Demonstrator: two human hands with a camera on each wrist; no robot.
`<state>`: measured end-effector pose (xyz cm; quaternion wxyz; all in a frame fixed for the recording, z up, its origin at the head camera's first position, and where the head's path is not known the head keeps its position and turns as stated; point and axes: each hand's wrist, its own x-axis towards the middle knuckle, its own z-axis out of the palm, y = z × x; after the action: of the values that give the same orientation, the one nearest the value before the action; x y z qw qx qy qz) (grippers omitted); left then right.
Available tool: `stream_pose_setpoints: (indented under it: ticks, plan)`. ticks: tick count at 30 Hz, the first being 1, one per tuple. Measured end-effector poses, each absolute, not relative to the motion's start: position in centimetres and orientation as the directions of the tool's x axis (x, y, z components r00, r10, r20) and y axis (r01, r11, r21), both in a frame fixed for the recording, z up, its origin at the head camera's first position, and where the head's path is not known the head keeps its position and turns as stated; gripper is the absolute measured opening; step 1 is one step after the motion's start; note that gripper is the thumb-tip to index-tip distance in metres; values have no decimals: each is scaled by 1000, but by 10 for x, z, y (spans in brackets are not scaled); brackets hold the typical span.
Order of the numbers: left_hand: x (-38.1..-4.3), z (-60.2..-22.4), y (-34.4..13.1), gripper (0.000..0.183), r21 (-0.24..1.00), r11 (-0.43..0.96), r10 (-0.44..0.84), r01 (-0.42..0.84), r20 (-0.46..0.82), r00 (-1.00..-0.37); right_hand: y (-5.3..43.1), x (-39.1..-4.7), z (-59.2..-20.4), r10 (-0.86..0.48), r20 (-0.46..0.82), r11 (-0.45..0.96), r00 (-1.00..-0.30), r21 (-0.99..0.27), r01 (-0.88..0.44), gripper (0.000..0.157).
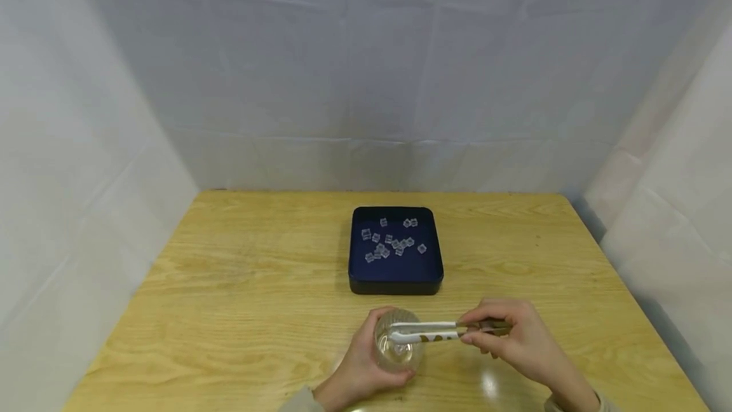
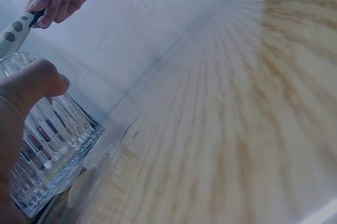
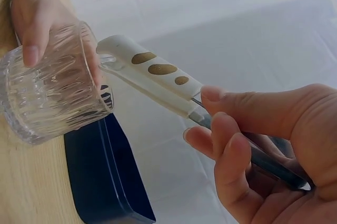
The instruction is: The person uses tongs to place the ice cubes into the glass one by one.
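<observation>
My left hand (image 1: 366, 361) grips a clear ribbed glass (image 1: 398, 361) around its side, near the front of the table. In the right wrist view the glass (image 3: 52, 87) appears tilted, its mouth toward the tongs. My right hand (image 1: 517, 339) pinches the metal part of a pair of tongs (image 1: 440, 337) between thumb and fingers. The tongs' white arms carry brown spots, and their tips are at the glass's mouth. A small clear piece (image 3: 110, 64) shows between the tips, partly hidden by them. Whether other pieces lie inside the glass, I cannot tell.
Beyond the hands, a dark blue tray (image 1: 394, 288) stands on the wooden table (image 1: 246, 285). Several small clear cubes (image 1: 389, 239) lie scattered in it. White sheets (image 1: 366, 68) hang behind the table and along both sides.
</observation>
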<state>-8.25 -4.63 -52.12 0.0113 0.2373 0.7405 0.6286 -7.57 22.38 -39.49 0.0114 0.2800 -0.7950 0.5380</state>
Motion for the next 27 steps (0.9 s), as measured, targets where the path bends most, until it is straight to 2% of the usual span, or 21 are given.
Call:
stream_pose_setpoints:
  ticks: [27]
  plan:
    - [-82,-518,-46,92,936,114,367,332,271,-890,227,-82,-397,-418,273,303,-866,-857,-416,18]
